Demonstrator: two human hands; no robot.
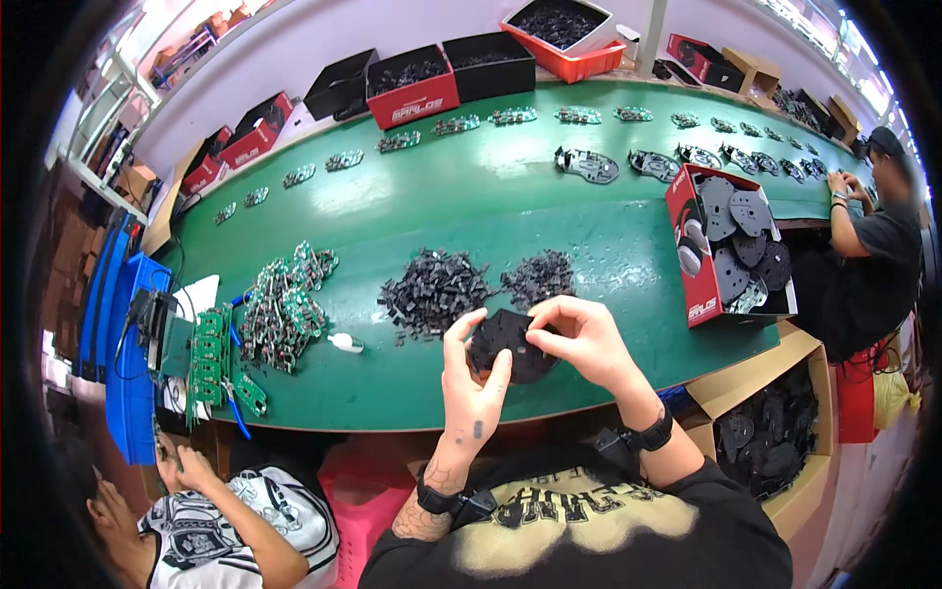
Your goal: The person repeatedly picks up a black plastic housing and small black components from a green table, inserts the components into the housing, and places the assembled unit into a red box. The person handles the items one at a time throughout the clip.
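Observation:
A flat, rounded black plastic plate [514, 355], like the base of a computer mouse, is held above the near edge of the green bench. My left hand [469, 385] grips its left side, thumb in front and fingers behind. My right hand [587, 342] pinches thumb and forefinger together at the plate's upper right; whatever is between those fingertips is too small to make out. Just beyond my hands lie a large heap of small black pieces [432, 291] and a smaller heap of black pieces [539, 279].
Left on the bench are piled circuit boards [285, 306], a small white bottle [345, 343] and blue-handled pliers [236, 417]. A red box [695, 265] of black plates stands right. Boards and mouse shells line the conveyor [471, 162]. Co-workers sit left [221, 520] and far right [868, 236].

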